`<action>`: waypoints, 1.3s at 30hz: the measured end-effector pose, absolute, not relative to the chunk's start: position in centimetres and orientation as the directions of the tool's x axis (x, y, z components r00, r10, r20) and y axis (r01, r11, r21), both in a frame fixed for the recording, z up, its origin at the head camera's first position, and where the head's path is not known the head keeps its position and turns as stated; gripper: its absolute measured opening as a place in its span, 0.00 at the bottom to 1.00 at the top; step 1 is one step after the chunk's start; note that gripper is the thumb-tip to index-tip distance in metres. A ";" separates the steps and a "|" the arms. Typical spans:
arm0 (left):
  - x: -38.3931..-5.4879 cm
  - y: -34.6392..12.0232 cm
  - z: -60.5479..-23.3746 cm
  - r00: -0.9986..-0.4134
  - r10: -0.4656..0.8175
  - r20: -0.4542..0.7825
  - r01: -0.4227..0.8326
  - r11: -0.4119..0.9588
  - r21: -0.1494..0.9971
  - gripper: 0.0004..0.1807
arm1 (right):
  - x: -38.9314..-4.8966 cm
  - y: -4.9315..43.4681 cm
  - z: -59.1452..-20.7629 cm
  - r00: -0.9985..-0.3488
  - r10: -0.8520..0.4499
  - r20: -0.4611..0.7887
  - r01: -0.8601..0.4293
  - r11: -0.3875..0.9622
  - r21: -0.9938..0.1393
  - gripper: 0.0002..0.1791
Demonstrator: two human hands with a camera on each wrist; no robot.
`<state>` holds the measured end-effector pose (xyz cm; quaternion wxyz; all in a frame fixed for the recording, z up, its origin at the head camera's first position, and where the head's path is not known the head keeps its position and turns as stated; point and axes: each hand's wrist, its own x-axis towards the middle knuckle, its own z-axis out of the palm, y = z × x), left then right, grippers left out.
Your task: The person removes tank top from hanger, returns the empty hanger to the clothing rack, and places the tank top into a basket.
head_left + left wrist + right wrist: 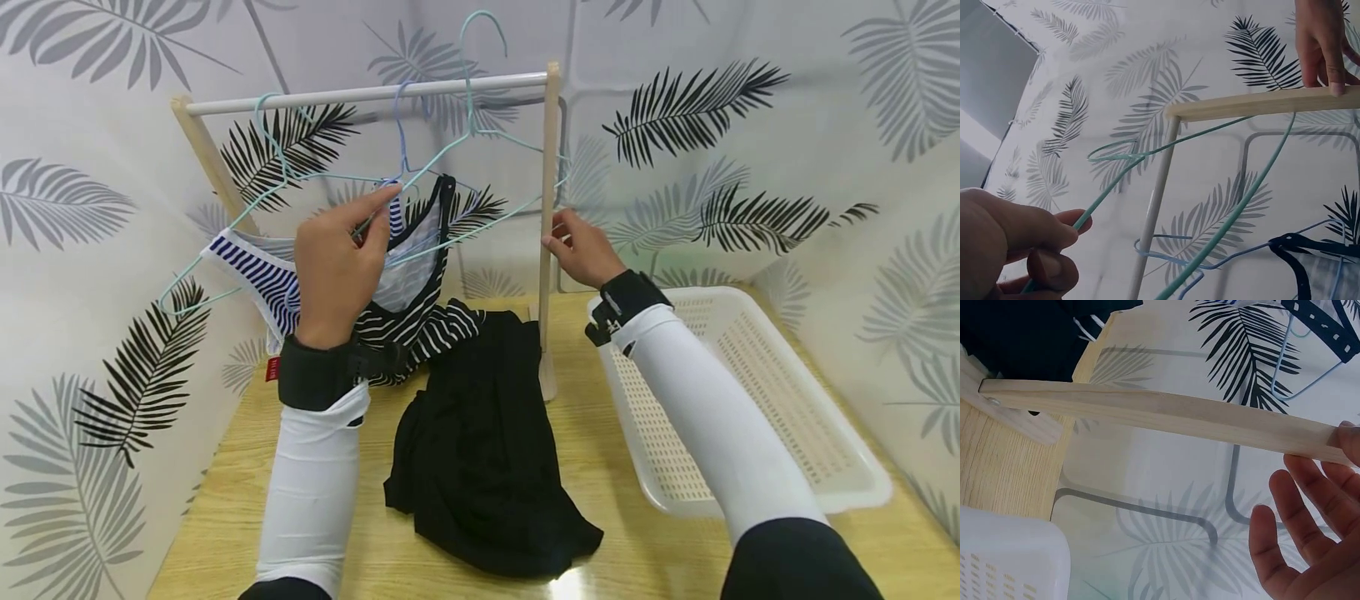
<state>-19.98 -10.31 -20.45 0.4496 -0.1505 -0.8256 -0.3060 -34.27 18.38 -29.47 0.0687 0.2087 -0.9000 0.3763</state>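
My left hand [337, 258] pinches a mint-green hanger [470, 100] by one side, thumb against forefinger. The hanger's hook points up above the rail, and no garment shows on it. The fingers of my right hand [588, 248] hold the right wooden post of the clothes rack [550, 183], thumb on one face and fingertips on the other in the right wrist view. Another green hanger [285, 171] carries a blue-striped garment [251, 265] at the left. From a blue hanger [401, 125] hangs a black-and-white striped garment [420, 262], partly hidden behind my left hand.
A black garment [487, 450] lies spread on the wooden table [225, 500] below the rack. To the right stands a white perforated basket [862, 487], partly covered by my right arm. Leaf-patterned sheeting [675, 208] encloses the back and sides.
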 end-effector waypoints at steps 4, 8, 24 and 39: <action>-20.7 -9.8 -21.0 -0.564 -0.052 0.824 0.499 0.774 0.389 0.15 | -34.3 18.5 -29.8 -0.905 -0.322 0.279 -0.425 0.637 -0.644 0.20; -21.4 -9.6 -21.6 -0.558 -0.052 0.828 0.481 0.793 0.374 0.15 | -34.4 18.6 -30.0 -0.902 -0.322 0.287 -0.431 0.640 -0.636 0.19; -23.3 -8.6 -24.6 -0.632 -0.019 0.775 0.464 0.792 0.398 0.16 | -34.8 18.2 -29.4 -0.892 -0.334 0.305 -0.452 0.646 -0.615 0.17; -23.6 -8.7 -25.9 -0.678 0.067 0.732 0.475 0.800 0.367 0.17 | -34.4 18.5 -29.6 -0.888 -0.336 0.314 -0.460 0.634 -0.622 0.17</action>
